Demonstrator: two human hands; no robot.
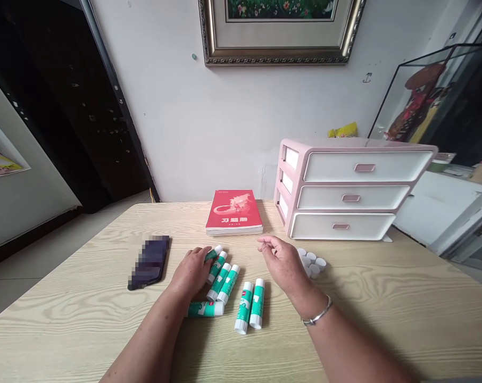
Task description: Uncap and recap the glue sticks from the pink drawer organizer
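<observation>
My left hand (191, 271) is closed around a green and white glue stick (215, 252) whose white end pokes out past the fingers. Right beside it several more glue sticks (219, 282) lie slanted side by side. One glue stick (206, 309) rests crosswise under my left wrist, partly covered by it. A pair of glue sticks (250, 307) lies parallel between my arms. My right hand (281, 261) hovers above the table, index finger stretched out, with nothing visible in it. Small round white caps (313, 263) are grouped just right of it, some hidden behind the hand.
A red book (233, 211) lies against the wall at the back. To its right stands a pink and white drawer unit (352, 191). A dark phone (150, 263) lies left on the wooden table (85, 287). A framed picture (281, 56) hangs above.
</observation>
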